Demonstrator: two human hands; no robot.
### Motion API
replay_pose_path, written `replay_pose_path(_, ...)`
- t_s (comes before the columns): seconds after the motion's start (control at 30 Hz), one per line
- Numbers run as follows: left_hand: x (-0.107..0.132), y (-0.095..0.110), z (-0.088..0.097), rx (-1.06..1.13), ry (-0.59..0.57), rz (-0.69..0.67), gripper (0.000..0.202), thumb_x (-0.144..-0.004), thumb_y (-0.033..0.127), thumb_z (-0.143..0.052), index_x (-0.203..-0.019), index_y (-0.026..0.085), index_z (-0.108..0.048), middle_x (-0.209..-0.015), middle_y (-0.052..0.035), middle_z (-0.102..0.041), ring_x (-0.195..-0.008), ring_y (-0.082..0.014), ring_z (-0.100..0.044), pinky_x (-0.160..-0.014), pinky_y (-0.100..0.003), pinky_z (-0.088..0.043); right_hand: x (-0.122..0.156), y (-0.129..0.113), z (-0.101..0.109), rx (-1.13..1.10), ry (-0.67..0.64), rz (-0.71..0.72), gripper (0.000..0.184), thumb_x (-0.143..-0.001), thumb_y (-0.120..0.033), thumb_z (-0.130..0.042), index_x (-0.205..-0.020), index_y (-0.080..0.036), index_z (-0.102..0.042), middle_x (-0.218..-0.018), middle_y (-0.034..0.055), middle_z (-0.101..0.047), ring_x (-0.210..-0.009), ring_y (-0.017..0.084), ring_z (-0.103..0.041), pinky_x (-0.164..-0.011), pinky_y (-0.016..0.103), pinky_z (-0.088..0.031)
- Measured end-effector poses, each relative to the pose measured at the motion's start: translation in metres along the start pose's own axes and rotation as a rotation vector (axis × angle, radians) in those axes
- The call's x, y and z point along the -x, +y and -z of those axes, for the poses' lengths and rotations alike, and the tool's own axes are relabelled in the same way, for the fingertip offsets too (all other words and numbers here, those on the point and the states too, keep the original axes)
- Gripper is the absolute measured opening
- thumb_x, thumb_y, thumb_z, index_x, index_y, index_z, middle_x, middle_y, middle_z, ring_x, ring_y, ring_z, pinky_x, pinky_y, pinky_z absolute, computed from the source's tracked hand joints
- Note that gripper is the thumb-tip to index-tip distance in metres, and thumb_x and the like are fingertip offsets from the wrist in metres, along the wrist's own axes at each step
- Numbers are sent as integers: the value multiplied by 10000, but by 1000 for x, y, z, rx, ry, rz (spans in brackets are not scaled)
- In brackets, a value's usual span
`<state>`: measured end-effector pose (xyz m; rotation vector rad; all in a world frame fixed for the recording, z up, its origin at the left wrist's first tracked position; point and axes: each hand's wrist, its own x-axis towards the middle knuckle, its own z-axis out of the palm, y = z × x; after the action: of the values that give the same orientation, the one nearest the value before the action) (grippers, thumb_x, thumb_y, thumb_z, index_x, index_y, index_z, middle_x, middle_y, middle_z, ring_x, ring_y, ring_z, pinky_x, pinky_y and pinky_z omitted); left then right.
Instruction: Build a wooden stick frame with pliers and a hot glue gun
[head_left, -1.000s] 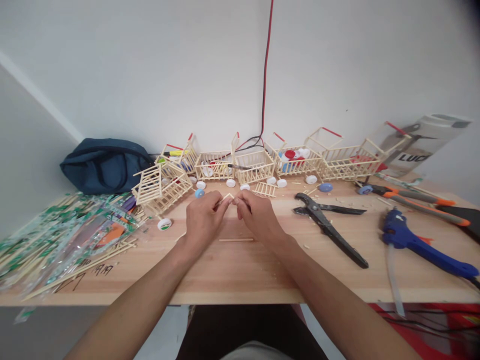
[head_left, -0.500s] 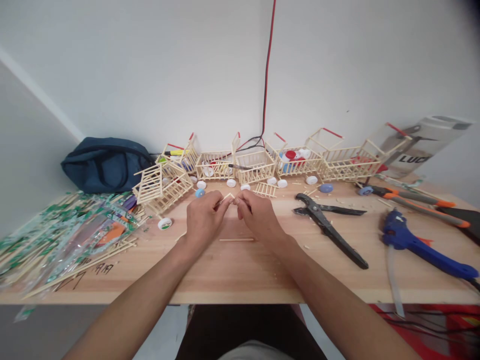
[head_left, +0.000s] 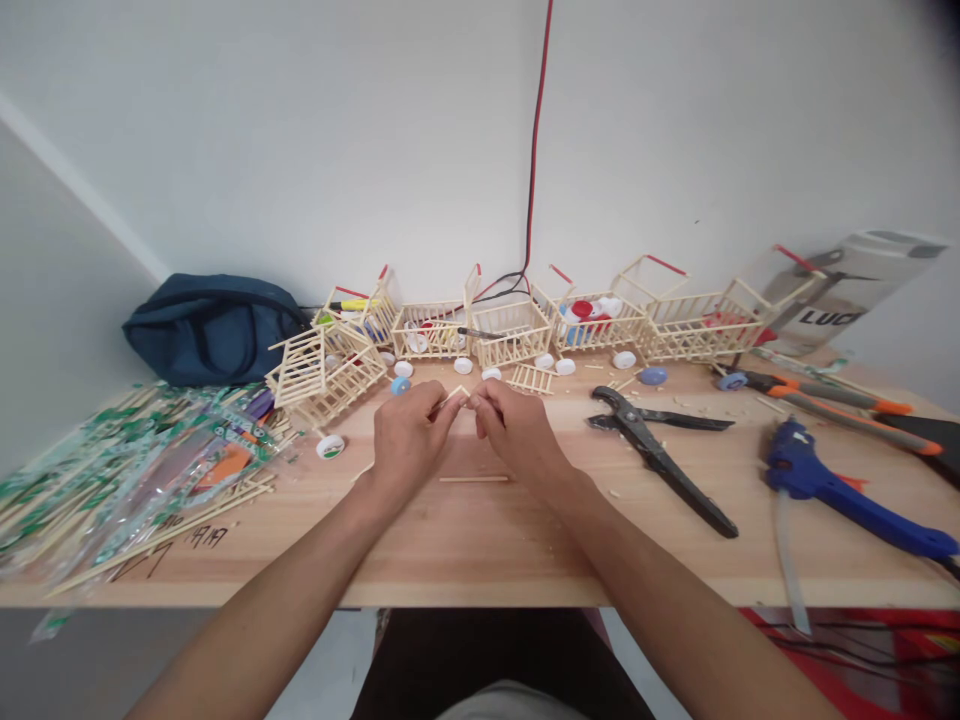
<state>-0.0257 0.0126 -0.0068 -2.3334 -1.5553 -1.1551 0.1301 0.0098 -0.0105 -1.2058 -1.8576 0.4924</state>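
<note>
My left hand point(head_left: 411, 432) and my right hand point(head_left: 516, 428) meet over the middle of the wooden table, fingertips pinched close together. Between them is a small piece made of thin wooden sticks point(head_left: 457, 392), joined at an angle; most of it is hidden by my fingers. Both hands are closed on it. Below the hands a single wooden stick point(head_left: 474, 479) lies flat on the table. Just behind them stand a mini cart of sticks point(head_left: 511, 338) with white bottle-cap wheels and a small stick grid point(head_left: 532, 379) lying flat.
More stick carts point(head_left: 694, 335) line the wall. At right lie black pliers point(head_left: 652, 450), a blue glue gun point(head_left: 832, 485) and orange-handled pliers point(head_left: 847, 405). Packaged sticks point(head_left: 142, 480) and a blue bag point(head_left: 214, 328) are at left. The table's front edge point(head_left: 480, 606) runs beneath my forearms.
</note>
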Motion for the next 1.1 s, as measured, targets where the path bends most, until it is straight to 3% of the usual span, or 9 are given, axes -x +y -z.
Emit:
replay_pose_path(0.67, 1, 0, 0, 0, 8, -17, 362, -895, 381, -508, -604, 166, -504, -549, 14, -512, -534, -108, -438, -544, -257, -267, -1, -1, 1, 1, -10, -21, 250, -898, -203, -436, -651, -207, -482, -561, -40, -527, -576, 123, -488, -616, 238, -321)
replay_pose_path(1.1, -1, 3, 3, 63, 6, 52, 362, -887, 427, -514, -646, 161, -559, -579, 10, -542, -549, -105, -449, -549, -245, -285, 0, -5, 7, -45, 16, 12, 230, -901, -209, -444, -677, -204, -498, -572, -47, -528, -563, 109, -487, -600, 225, -319)
